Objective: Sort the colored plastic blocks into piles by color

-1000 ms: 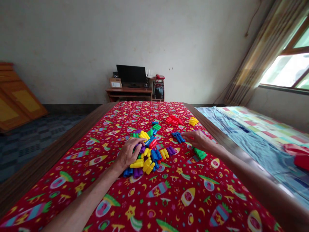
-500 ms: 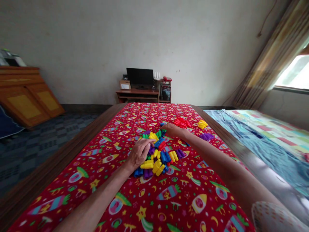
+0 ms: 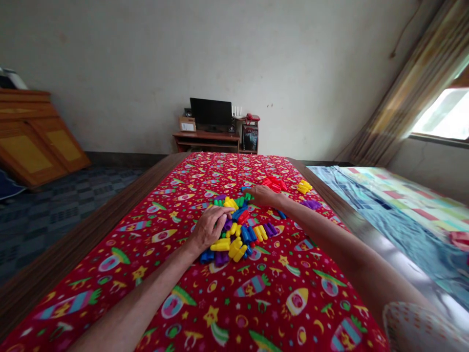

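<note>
Glossy plastic everywhere here: bright building pieces (image 3: 249, 233), smooth rounded tubes set side by side, lying on a red cloth (image 3: 256, 313) printed with rockets and stars. That cloth covers the table (image 3: 146, 183), leaving dark grained wood showing along its left and right edges. Beyond the far edge, a cardboard box (image 3: 187, 124) sits on the wooden desk (image 3: 208, 138) beside the black monitor (image 3: 211, 112); what the box holds can't be seen.

Back to the pieces! The mixed heap lies mid-table, yellow, blue, purple, green and red all jumbled, and some pieces overlap. Out towards the far right corner, a red cluster (image 3: 274, 184); nearer the right edge, a small yellow group (image 3: 304, 187), with a purple group (image 3: 311, 204) just on the near side of it.

And the 2 hands: the left hand (image 3: 210, 226) lies palm down over the heap's left side, fingers close together and curved; whether it grips anything, I can't tell. The right hand (image 3: 266, 195) reaches to the heap's far end, fingertips beside a green piece (image 3: 248, 196), though I can't tell whether they pinch it. A blue piece (image 3: 281, 214) peeks out under the right forearm.
</note>
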`<state>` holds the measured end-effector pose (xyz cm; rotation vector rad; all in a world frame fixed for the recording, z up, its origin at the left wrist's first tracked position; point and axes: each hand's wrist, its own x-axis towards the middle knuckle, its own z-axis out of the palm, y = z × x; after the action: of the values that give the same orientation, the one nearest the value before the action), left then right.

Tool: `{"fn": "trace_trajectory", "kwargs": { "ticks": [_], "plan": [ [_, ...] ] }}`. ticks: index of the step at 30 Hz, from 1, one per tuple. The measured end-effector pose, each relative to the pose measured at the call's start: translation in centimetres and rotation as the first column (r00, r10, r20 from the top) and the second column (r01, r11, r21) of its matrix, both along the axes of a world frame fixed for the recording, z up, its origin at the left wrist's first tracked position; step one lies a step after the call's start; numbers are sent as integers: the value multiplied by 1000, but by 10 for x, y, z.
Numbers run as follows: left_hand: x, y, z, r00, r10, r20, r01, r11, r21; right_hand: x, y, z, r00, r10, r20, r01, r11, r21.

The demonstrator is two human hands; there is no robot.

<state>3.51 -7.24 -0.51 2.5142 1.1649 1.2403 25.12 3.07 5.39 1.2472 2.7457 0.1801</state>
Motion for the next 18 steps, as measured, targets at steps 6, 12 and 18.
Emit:
{"fn": "trace_trajectory", "kwargs": {
  "ticks": [6,12,18],
  "plan": [
    [1,0,2,1000,2,-8,-2,1000,3,55,-26,17,984,10,-178,-7,1000,19],
    [-1,4,-3,1000,1,-10,-1,1000,8,132,-73,20,968,-102,-231,92,994,-55],
    [-2,4,-4,1000,7,-11,-7,1000,18,174,-104,8,957,-85,-279,58,993,-103]
  ]
}}
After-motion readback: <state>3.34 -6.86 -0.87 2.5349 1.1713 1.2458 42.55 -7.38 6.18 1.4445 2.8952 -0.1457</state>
